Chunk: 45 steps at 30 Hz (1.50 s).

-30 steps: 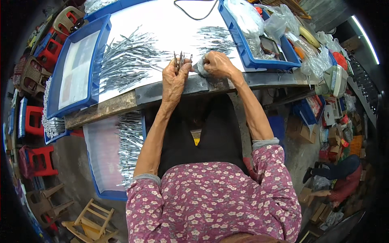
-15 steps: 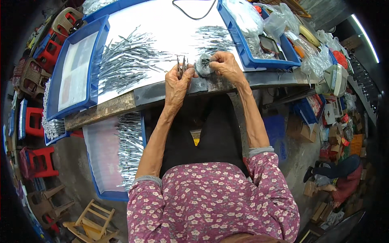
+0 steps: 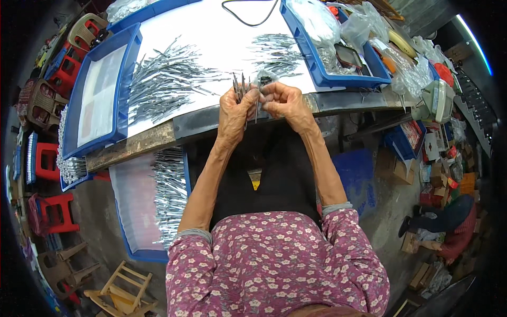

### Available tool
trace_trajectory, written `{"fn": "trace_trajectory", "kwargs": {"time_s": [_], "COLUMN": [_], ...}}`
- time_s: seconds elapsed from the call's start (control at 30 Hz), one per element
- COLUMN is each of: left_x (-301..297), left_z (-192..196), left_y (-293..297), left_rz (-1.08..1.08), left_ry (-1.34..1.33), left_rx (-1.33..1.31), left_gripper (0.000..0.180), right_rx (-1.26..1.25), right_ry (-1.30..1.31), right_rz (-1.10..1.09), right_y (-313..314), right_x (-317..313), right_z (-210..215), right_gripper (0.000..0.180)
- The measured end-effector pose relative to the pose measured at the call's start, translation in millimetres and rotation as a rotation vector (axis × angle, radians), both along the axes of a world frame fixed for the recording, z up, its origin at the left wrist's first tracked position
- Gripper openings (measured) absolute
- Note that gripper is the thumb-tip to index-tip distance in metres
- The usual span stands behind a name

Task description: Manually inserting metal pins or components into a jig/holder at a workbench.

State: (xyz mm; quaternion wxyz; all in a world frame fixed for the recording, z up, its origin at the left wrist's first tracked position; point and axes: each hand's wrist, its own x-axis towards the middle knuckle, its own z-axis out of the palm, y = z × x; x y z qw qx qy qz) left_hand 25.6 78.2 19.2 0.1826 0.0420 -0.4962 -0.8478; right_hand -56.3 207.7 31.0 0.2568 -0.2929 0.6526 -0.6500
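Observation:
At the table's near edge, my left hand (image 3: pixel 235 110) is closed round a small bunch of thin grey metal pieces (image 3: pixel 241 85), their pointed ends up. My right hand (image 3: pixel 287 107) is right beside it, thumb and fingertips pinched at a slender metal piece (image 3: pixel 257 113) between the hands. Just past my right fingers stands a small holder wrapped in clear plastic (image 3: pixel 265 78), dark inside; its contents are too small to name. A large pile of similar thin metal pieces (image 3: pixel 163 79) lies on the white sheet to the left, a smaller pile (image 3: pixel 277 53) farther right.
A blue tray (image 3: pixel 121 100) sits at the table's left, and another blue tray (image 3: pixel 338 82) with plastic bags is at right. Below left, a blue-rimmed bin (image 3: pixel 124 224) holds more metal pieces. A wooden chair (image 3: pixel 124 290) and red stools (image 3: pixel 58 214) stand left; a person (image 3: pixel 457 227) bends at right.
My right hand has moved left and down from the plastic-wrapped holder to beside my left hand. A slender metal piece now shows between the hands. The person at right has shifted slightly.

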Motion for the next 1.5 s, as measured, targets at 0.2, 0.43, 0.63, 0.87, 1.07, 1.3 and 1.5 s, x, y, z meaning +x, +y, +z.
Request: {"fn": "trace_trajectory", "kwargs": {"time_s": [0.2, 0.43, 0.63, 0.87, 1.07, 1.3, 1.5], "left_x": [9.1, 20.4, 23.0, 23.1, 25.6, 26.2, 30.3], "left_z": [3.5, 2.4, 0.1, 0.0, 3.4, -13.0, -12.6], "left_y": [6.4, 14.1, 14.4, 16.3, 17.6, 22.2, 28.1], "left_rz": [-0.031, 0.010, 0.020, 0.047, 0.034, 0.128, 0.121], "left_ry": [-0.032, -0.091, -0.112, -0.119, -0.165, -0.073, -0.151], "left_rx": [-0.034, -0.146, -0.197, -0.209, -0.248, -0.350, -0.397], "left_gripper": [0.015, 0.017, 0.021, 0.019, 0.015, 0.018, 0.011], "right_rx": [-0.008, -0.279, -0.355, -0.337, -0.298, -0.146, -0.061], "right_ry": [0.024, -0.184, -0.263, -0.242, -0.204, 0.001, 0.065], "right_rz": [-0.040, -0.079, -0.032, -0.031, -0.039, -0.095, -0.117], "right_y": [5.3, -2.6, -4.8, -2.8, -0.9, -0.8, 8.6], "right_x": [-7.7, -6.7, -3.0, -2.4, -2.3, 11.0, 22.1], "right_z": [3.5, 9.3, 11.1, 8.2, 6.6, 9.6, -3.7], "right_gripper": [0.018, 0.011, 0.011, 0.011, 0.011, 0.012, 0.011]}}
